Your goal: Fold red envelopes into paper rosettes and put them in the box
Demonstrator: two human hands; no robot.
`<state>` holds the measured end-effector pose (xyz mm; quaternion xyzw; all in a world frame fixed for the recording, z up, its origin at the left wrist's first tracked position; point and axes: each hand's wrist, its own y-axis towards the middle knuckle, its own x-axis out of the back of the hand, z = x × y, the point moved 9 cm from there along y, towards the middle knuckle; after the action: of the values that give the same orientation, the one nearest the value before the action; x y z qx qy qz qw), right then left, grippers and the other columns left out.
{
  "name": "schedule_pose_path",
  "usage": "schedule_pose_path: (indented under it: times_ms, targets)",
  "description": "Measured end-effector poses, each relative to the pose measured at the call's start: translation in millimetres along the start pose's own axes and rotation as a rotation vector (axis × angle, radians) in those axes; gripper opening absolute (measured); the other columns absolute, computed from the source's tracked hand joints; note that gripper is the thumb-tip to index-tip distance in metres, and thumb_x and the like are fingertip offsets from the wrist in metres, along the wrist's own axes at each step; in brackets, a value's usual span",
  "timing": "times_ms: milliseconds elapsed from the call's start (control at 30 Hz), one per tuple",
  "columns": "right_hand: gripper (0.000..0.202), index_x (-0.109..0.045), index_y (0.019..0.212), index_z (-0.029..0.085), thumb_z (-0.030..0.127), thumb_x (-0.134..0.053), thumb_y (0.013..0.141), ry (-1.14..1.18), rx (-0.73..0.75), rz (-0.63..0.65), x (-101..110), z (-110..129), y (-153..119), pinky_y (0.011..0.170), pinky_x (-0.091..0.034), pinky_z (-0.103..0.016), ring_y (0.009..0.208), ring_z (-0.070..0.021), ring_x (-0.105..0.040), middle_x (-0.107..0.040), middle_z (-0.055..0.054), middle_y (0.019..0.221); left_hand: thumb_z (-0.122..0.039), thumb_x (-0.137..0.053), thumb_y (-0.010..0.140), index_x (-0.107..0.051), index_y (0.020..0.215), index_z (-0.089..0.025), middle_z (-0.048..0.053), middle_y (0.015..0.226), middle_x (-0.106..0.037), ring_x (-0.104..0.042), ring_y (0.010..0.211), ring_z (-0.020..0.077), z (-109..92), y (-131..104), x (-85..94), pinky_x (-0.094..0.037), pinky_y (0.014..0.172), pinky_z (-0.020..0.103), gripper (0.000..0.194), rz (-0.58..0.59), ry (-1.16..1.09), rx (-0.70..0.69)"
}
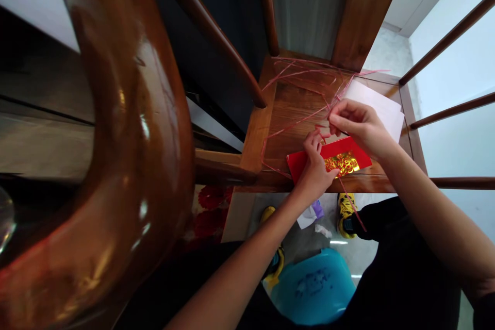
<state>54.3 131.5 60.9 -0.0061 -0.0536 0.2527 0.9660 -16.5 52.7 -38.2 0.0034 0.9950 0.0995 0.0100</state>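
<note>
My left hand [317, 165] lies across a red envelope [296, 163] with gold printing, thumb on its front face and fingers curled at its far edge. Above the envelope's far side, my right hand [358, 122] is closed in a pinch on a thin pink string [296, 126]. Loops of this string trail over the wooden seat [297, 98]. One length hangs past the seat's front edge toward the floor. What exactly lies between the right fingertips is small and partly hidden.
White paper sheets [381, 108] lie under and beyond my right hand. A thick curved wooden armrest [154, 113] fills the left. Wooden spindles [460, 111] stand at the right. Below are a blue plastic stool [315, 289], yellow shoes [345, 211] and paper scraps [308, 217] on the floor.
</note>
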Motion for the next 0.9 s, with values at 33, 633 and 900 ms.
schedule_pose_path:
  times_ms: [33, 633, 900]
  targets:
    - [0.038, -0.07, 0.086, 0.022, 0.055, -0.088, 0.083, -0.037, -0.019, 0.042, 1.2, 3.3, -10.2, 0.068, -0.054, -0.028, 0.071, -0.012, -0.063, -0.069, 0.002, 0.08, 0.003, -0.075, 0.077, -0.023, 0.141, -0.032, 0.013, 0.157, -0.038, -0.037, 0.161, 0.0298, 0.3, -0.3, 0.2, -0.026, 0.137, 0.061, 0.09, -0.002, -0.013, 0.004]
    - [0.015, -0.081, 0.093, 0.018, 0.033, -0.079, 0.096, -0.399, -0.189, 0.622, -25.0, -56.2, -122.2, 0.083, -0.053, -0.028, 0.088, -0.0159, -0.069, -0.077, -0.004, 0.092, 0.011, -0.045, 0.086, -0.06, 0.104, -0.022, 0.006, 0.124, -0.074, -0.051, 0.15, 0.0248, -12.2, 4.3, 1.8, -0.037, 0.132, 0.059, 0.041, 0.169, 0.266, -0.101]
    - [0.007, -0.079, 0.09, 0.02, 0.025, -0.08, 0.095, -0.539, -0.087, 0.575, -30.5, -63.5, -130.3, 0.083, -0.051, -0.029, 0.091, -0.0169, -0.066, -0.074, -0.003, 0.093, 0.009, -0.056, 0.092, -0.07, 0.098, -0.02, 0.004, 0.112, -0.076, -0.06, 0.115, 0.0255, -31.4, 2.1, 1.7, -0.056, 0.105, 0.046, 0.032, 0.162, 0.542, -0.187]
